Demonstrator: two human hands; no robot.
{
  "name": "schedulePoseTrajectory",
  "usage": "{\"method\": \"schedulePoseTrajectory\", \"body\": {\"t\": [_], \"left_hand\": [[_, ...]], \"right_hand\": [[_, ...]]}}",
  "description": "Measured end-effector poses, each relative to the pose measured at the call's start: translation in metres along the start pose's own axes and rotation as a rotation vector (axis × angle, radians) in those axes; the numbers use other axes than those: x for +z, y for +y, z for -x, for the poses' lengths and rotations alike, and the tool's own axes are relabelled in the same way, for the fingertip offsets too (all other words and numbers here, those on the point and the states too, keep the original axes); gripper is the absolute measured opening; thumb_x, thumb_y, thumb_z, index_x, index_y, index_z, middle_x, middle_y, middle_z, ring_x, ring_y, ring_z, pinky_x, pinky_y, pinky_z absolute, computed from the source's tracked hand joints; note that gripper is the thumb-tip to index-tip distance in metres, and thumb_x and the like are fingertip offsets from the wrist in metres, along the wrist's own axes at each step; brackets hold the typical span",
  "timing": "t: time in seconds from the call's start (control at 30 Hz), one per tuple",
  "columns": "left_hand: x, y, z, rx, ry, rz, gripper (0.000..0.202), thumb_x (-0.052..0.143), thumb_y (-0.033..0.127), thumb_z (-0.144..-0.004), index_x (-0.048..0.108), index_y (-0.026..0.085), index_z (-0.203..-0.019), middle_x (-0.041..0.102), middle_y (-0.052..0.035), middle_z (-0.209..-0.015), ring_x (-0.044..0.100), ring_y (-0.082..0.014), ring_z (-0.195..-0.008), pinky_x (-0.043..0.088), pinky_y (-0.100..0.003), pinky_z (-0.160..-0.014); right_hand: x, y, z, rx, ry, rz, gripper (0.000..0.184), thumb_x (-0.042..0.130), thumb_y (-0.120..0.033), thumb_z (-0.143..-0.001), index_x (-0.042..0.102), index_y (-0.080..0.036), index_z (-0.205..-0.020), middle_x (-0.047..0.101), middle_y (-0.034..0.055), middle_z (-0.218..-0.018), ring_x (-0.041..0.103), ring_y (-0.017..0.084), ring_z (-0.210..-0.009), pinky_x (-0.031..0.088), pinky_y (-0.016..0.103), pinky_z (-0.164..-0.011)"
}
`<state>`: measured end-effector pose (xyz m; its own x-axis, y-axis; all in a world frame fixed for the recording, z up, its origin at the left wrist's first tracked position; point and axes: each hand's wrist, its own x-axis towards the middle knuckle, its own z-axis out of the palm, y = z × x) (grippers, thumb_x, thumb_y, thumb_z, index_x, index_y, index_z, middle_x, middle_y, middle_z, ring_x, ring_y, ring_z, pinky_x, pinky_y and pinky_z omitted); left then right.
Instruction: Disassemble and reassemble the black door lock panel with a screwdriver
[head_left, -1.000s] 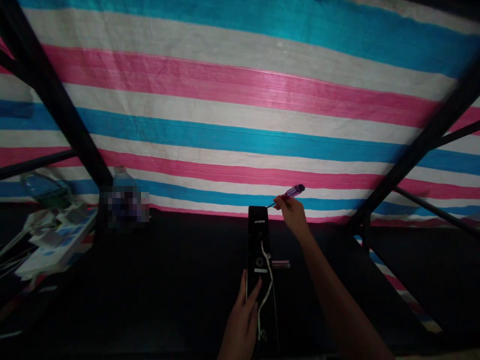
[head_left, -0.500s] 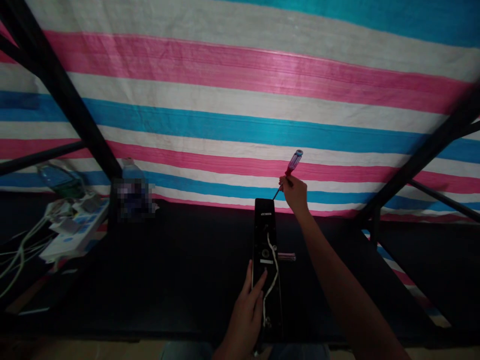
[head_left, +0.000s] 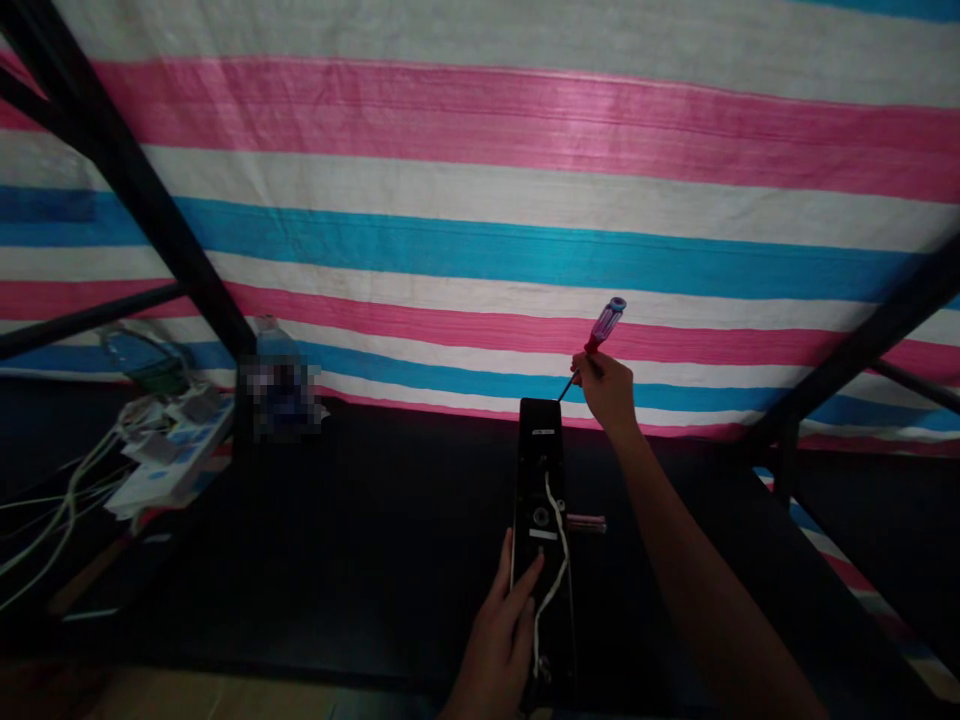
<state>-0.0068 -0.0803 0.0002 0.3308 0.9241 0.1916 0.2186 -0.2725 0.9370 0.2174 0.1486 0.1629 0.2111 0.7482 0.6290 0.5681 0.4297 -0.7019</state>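
A black door lock panel point(head_left: 541, 520) lies lengthwise on the dark tabletop point(head_left: 390, 600), lower centre of the frame, with a white wire point(head_left: 556, 590) running down its face and a lever handle point(head_left: 586, 522) showing at its right edge. The left hand point(head_left: 496, 635) lies spread on the panel's lower half. The right hand point(head_left: 606, 390), well apart from it, grips a pink-handled screwdriver point(head_left: 606, 327), its tip just at the panel's top corner. Off at left sits a power strip point(head_left: 176, 450) among white cables, and a striped tarp point(head_left: 480, 240) fills the upper frame.
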Motion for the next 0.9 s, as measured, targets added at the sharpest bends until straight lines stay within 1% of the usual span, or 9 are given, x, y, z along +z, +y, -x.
{"method": "schedulePoseTrajectory", "body": {"t": [0.07, 0.13, 0.27, 0.33, 0.43, 0.57, 0.67, 0.83, 0.9], "left_hand": [[0.000, -0.003, 0.000, 0.010, 0.007, -0.013, 0.050, 0.033, 0.018, -0.104, 0.047, 0.034, -0.149, 0.012, 0.0001, -0.170, 0.017, -0.0225, -0.154, 0.022, -0.044, -0.123], [-0.001, -0.008, 0.000, 0.033, 0.002, -0.029, 0.050, 0.033, 0.018, -0.104, 0.047, 0.034, -0.149, 0.012, -0.0007, -0.170, 0.018, -0.0229, -0.153, 0.023, -0.043, -0.122], [-0.004, -0.019, 0.000, 0.110, -0.039, -0.043, 0.050, 0.032, 0.017, -0.104, 0.047, 0.032, -0.150, 0.008, -0.0008, -0.169, 0.016, -0.0234, -0.153, 0.024, -0.041, -0.122], [-0.004, -0.021, 0.000, 0.108, -0.043, -0.049, 0.049, 0.032, 0.018, -0.105, 0.046, 0.032, -0.150, 0.007, 0.0000, -0.169, 0.017, -0.0238, -0.152, 0.025, -0.041, -0.122], [-0.003, -0.020, 0.001, 0.081, -0.016, -0.051, 0.048, 0.033, 0.021, -0.105, 0.048, 0.034, -0.149, 0.009, 0.0012, -0.168, 0.019, -0.0248, -0.152, 0.027, -0.041, -0.122], [0.000, -0.015, 0.001, 0.085, 0.008, -0.042, 0.047, 0.034, 0.022, -0.105, 0.051, 0.032, -0.147, 0.012, -0.0006, -0.168, 0.024, -0.0270, -0.151, 0.029, -0.044, -0.121], [0.000, -0.013, 0.001, 0.081, 0.034, -0.042, 0.047, 0.033, 0.022, -0.105, 0.050, 0.031, -0.148, 0.013, -0.0012, -0.168, 0.024, -0.0265, -0.151, 0.029, -0.044, -0.121], [-0.004, -0.018, 0.001, 0.076, -0.031, -0.071, 0.049, 0.036, 0.023, -0.105, 0.044, 0.035, -0.151, 0.011, 0.0020, -0.168, 0.023, -0.0254, -0.151, 0.031, -0.042, -0.121], [-0.003, -0.021, 0.002, 0.069, -0.015, -0.066, 0.049, 0.037, 0.023, -0.104, 0.044, 0.035, -0.151, 0.013, 0.0020, -0.168, 0.023, -0.0258, -0.151, 0.031, -0.042, -0.121]], "right_hand": [[-0.001, -0.001, -0.001, -0.010, -0.053, -0.015, 0.032, 0.056, -0.047, -0.090, 0.067, -0.019, -0.077, 0.070, 0.0047, -0.068, 0.067, 0.020, -0.060, 0.054, 0.032, -0.060], [-0.003, -0.002, -0.003, -0.018, -0.134, -0.023, 0.030, 0.057, -0.045, -0.090, 0.068, -0.019, -0.079, 0.070, 0.0042, -0.068, 0.068, 0.020, -0.061, 0.055, 0.032, -0.062], [-0.006, -0.005, -0.005, -0.032, -0.265, -0.007, 0.025, 0.059, -0.041, -0.089, 0.069, -0.020, -0.080, 0.070, 0.0037, -0.069, 0.069, 0.021, -0.064, 0.056, 0.033, -0.064], [-0.006, -0.005, -0.006, -0.031, -0.267, -0.016, 0.025, 0.059, -0.041, -0.089, 0.069, -0.020, -0.081, 0.071, 0.0042, -0.072, 0.069, 0.021, -0.065, 0.056, 0.034, -0.065], [-0.006, -0.003, -0.007, -0.009, -0.234, -0.057, 0.026, 0.059, -0.042, -0.089, 0.069, -0.020, -0.081, 0.071, 0.0046, -0.072, 0.068, 0.021, -0.064, 0.056, 0.034, -0.064], [-0.008, -0.001, -0.009, -0.002, -0.207, -0.069, 0.030, 0.060, -0.047, -0.088, 0.069, -0.019, -0.078, 0.069, 0.0046, -0.068, 0.067, 0.020, -0.062, 0.055, 0.034, -0.063], [-0.009, 0.000, -0.012, 0.010, -0.203, -0.075, 0.032, 0.060, -0.048, -0.088, 0.069, -0.019, -0.078, 0.069, 0.0046, -0.067, 0.066, 0.020, -0.062, 0.054, 0.034, -0.063], [-0.008, -0.001, -0.013, 0.052, -0.235, -0.101, 0.030, 0.060, -0.046, -0.086, 0.069, -0.019, -0.078, 0.069, 0.0043, -0.067, 0.067, 0.020, -0.062, 0.054, 0.034, -0.063], [-0.009, -0.004, -0.011, 0.061, -0.258, -0.099, 0.028, 0.061, -0.044, -0.086, 0.069, -0.019, -0.079, 0.070, 0.0042, -0.069, 0.068, 0.020, -0.063, 0.055, 0.035, -0.064]]}}
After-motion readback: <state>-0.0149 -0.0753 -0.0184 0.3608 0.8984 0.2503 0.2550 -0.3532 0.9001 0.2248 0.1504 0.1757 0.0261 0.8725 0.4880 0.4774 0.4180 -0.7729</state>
